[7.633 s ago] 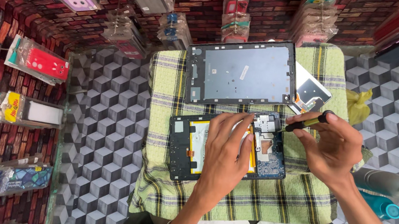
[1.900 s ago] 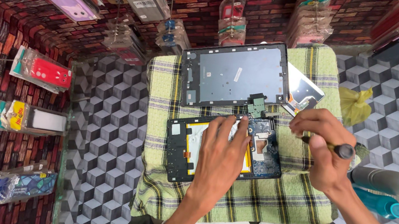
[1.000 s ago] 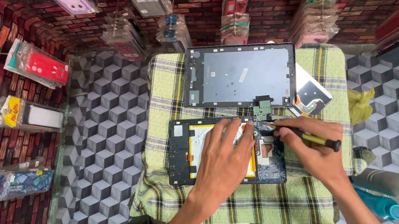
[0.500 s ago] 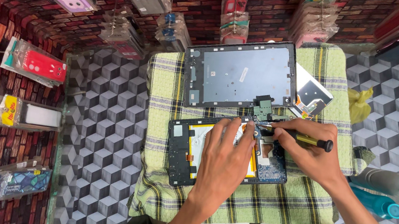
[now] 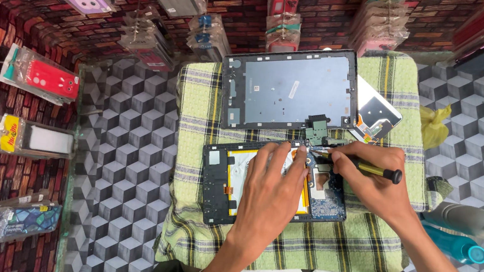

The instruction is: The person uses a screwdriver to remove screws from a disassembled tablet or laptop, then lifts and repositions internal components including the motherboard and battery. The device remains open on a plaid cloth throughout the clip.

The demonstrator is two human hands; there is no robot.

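The left hand lay flat, fingers spread, pressing down on the opened tablet body, gripping nothing. The right hand was closed around a yellow-handled screwdriver, its tip aimed at the small green circuit board at the tablet body's upper right edge. The tablet body rested near the middle of the green checked cloth. Just above it on the cloth lay the detached back cover, inner face up, touching or nearly touching the green board. To the right of that cover sat a loose phone screen. By my reading, the opening was done: the cover was off, the yellow battery and blue mainboard exposed. Work on the board remained, then reassembly.
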